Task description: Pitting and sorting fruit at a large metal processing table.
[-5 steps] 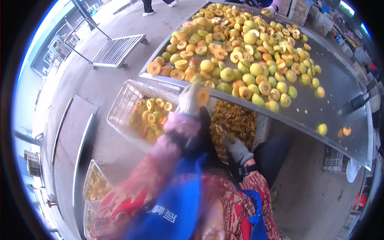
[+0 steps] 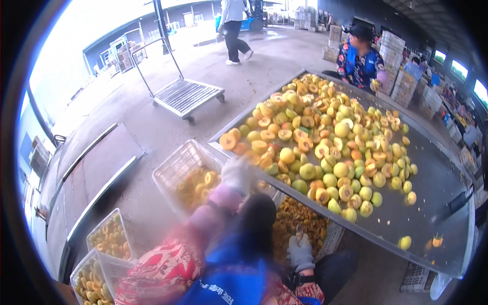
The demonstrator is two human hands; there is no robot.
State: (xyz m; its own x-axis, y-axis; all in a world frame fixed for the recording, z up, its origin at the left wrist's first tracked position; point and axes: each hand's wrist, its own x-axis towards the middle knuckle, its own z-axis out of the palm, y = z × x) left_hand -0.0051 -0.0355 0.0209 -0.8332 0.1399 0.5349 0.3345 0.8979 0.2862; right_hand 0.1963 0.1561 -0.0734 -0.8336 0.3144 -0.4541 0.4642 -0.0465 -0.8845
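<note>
My left hand (image 2: 237,175), in a pale glove, is blurred at the near left edge of the metal table (image 2: 406,236), beside the halved peaches; whether it holds one cannot be made out. Yellow-green peaches (image 2: 341,129), many cut in half, are heaped on the table. Low in front of me, my right hand (image 2: 301,254), in a grey glove, is closed round a small thin metal tool (image 2: 299,233). It is over a crate of brown peach pits (image 2: 290,216). Left of that, under my left hand, a white plastic crate (image 2: 165,170) contains peach halves.
Two more crates of peach halves (image 2: 109,239) (image 2: 91,284) stand at the lower left. A flat metal trolley (image 2: 185,96) is beyond the table's left side. A co-worker (image 2: 361,61) sits at the far side; another person (image 2: 233,30) walks behind. Stacked crates (image 2: 404,84) line the right.
The view has tilted up, bringing the co-worker and more background into sight. The peach half that was in my left hand no longer shows there; that hand is now at the table edge.
</note>
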